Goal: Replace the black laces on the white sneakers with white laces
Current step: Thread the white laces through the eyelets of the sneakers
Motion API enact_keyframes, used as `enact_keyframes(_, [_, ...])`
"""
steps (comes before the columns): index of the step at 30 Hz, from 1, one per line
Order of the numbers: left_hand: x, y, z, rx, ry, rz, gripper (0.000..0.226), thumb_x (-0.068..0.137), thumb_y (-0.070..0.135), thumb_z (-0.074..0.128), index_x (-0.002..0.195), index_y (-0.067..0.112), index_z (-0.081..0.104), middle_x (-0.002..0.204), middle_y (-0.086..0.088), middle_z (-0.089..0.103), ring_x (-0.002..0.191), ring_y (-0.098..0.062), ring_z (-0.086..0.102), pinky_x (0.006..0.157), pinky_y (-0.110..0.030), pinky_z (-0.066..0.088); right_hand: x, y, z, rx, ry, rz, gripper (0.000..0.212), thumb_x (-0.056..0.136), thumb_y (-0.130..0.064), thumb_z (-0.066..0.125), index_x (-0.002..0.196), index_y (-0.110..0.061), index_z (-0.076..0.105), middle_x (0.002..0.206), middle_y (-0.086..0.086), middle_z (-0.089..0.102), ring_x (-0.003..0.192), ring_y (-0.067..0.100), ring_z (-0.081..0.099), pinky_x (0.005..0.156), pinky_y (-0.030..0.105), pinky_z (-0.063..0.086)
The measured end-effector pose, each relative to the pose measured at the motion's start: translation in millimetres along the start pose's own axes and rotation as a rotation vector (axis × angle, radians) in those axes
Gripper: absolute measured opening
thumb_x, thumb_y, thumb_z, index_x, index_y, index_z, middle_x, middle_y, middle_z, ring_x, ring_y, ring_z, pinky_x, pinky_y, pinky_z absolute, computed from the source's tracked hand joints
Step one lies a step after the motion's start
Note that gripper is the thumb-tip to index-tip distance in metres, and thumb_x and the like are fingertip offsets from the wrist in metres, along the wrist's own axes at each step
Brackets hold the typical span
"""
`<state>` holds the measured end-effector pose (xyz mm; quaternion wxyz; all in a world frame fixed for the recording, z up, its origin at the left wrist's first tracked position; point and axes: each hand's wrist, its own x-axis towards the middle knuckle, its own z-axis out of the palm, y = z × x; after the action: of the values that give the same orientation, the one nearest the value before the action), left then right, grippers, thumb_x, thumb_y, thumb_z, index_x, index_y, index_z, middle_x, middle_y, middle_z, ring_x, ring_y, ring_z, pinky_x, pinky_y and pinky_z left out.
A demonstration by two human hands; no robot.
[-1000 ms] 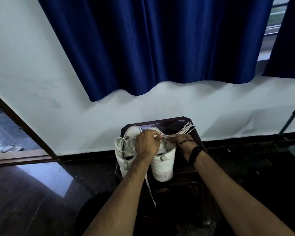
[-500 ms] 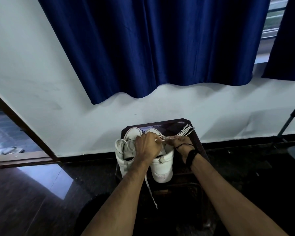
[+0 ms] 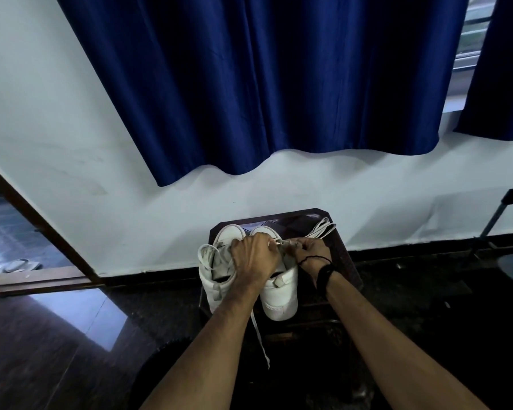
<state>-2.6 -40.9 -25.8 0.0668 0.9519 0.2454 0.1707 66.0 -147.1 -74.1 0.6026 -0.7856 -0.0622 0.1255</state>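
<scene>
Dark stool (image 3: 342, 255): lace (image 3: 280, 242) between fingers (image 3: 296, 243).

Two sneakers side by side on a small tabletop (image 3: 347, 255) at lower centre of the frame.

The left sneaker (image 3: 216, 279) touches the right sneaker (image 3: 282, 297); both hands meet above them, left hand (image 3: 256, 257) beside right hand (image 3: 311, 251). Spare laces (image 3: 323, 229) lie behind, upper right on the tabletop. One lace (image 3: 259, 335) hangs below the sneakers.
</scene>
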Motion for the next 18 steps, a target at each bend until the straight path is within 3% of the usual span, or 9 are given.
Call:
enact_keyframes(6, [-1.4,0.2,-0.2,0.011,0.007,-0.003,0.025,0.088,0.034,0.050,0.092,0.023,0.073,0.092,-0.007,0.074,0.093,-0.027,0.067,0.086,-0.034,0.042,-7.1,-7.2,-1.8,-0.079,0.011,-0.041,0.015,0.083,-0.023,0.068,0.093,-0.021,0.079,0.087,0.002,0.076,0.089,0.015,0.070,0.086,0.035,0.056])
enact_keyframes(13, [2.9,9.0,-5.9,0.070,-0.044,-0.021,0.027,0.087,0.036,0.052,0.097,0.021,0.072,0.102,-0.006,0.072,0.102,-0.026,0.066,0.091,-0.036,0.038,-8.7,-10.8,-3.4,-0.193,0.041,-0.091,0.020,0.089,-0.025,0.063,0.103,-0.018,0.076,0.095,0.005,0.075,0.087,0.009,0.065,0.065,0.005,0.038])
enact_keyframes(18, [7.3,12.6,-3.8,0.053,-0.094,-0.049,0.026,0.087,0.033,0.053,0.102,0.019,0.070,0.108,-0.006,0.071,0.106,-0.027,0.065,0.090,-0.035,0.041,-10.6,-10.2,-3.4,-0.188,0.037,-0.110,0.019,0.088,-0.021,0.064,0.102,-0.018,0.076,0.093,0.005,0.075,0.084,0.007,0.063,0.066,0.007,0.038])
